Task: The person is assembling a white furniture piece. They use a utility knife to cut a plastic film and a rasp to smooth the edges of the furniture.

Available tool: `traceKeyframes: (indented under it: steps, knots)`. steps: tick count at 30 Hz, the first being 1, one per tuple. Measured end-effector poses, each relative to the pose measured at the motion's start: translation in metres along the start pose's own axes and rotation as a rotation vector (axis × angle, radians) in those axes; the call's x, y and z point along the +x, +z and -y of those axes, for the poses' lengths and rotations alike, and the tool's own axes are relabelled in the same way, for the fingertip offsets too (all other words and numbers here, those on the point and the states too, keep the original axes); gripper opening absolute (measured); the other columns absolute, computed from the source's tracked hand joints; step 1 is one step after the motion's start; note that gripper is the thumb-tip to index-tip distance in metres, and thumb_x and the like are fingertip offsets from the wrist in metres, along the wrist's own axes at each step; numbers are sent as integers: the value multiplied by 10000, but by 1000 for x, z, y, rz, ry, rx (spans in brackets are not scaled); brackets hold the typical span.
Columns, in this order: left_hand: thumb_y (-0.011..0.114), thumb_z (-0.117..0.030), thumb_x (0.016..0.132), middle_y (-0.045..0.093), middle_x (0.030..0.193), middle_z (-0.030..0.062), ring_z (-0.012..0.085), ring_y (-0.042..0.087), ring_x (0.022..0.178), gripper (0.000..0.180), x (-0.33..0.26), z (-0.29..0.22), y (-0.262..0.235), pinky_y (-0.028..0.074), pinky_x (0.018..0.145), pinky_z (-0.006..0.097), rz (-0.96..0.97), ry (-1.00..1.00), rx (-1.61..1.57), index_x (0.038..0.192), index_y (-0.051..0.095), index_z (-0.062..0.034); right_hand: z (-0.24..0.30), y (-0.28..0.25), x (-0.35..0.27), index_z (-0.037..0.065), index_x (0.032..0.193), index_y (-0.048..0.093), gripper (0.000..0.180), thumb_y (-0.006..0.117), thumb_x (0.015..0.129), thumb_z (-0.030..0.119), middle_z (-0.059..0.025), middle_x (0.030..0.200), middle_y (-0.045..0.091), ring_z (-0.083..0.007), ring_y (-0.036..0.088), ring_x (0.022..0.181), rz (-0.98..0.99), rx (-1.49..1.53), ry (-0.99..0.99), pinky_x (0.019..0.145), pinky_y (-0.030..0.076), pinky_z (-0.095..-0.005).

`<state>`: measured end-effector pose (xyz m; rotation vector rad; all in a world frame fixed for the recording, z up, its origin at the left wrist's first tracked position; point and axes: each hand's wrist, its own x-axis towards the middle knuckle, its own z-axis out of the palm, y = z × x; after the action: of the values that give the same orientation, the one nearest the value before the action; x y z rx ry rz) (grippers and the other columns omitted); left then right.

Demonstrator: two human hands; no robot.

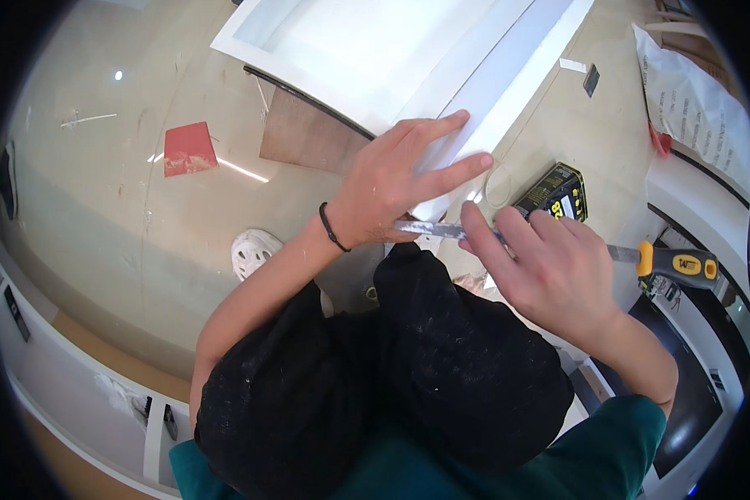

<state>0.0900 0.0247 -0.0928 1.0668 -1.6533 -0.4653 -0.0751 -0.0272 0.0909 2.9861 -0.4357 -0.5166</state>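
My right hand (550, 262) is closed round the blade of a flat metal file (450, 230) dusted with white. Its black and yellow handle sticks out to the right, beyond the hand. The file's far end lies at the near corner of a white panel frame (521, 79), just under my left hand (400, 171). That left hand rests on the corner with its fingers stretched apart over the frame's edge. Its thumb is mostly hidden near the file's tip.
A red square piece (190, 150) and a brown board (304, 133) lie on the shiny tiled floor. Right of the frame is a black and yellow box (554, 192). A white printed bag (696, 108) stands at far right, white cabinet parts (83, 400) at lower left.
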Motion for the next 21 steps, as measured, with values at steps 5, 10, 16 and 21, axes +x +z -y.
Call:
traceKeyframes:
  steps: [5,10,16,21]
  knots:
    - [800,-312,722,596,1395,184,353,635,1103,690,-1,1,1,564,882,420,-24,-1,-1,1394,656,-248,3,4,2,152,1173,720,305,727,907,301,34,762,474,-94,498,581,-11,-21,-15,493,406,-270]
    - [809,-302,713,597,1401,169,339,638,1103,713,-1,-1,-3,560,890,412,-11,-11,3,1407,646,-266,0,5,-2,159,1169,707,307,736,896,296,19,775,488,-109,527,585,-72,29,25,497,419,-287]
    - [838,-277,685,598,1404,143,332,633,1114,766,-3,-1,-1,556,903,418,-29,-15,-5,1423,630,-290,3,10,0,164,1166,705,301,731,894,288,13,775,488,-117,529,581,-88,7,19,507,440,-286]
    - [842,-273,670,590,1417,134,330,624,1142,799,-4,-8,-2,550,924,417,-10,-19,-19,1436,616,-294,6,8,-5,162,1180,699,314,729,893,284,8,766,480,-120,539,581,-36,-22,-7,503,443,-291]
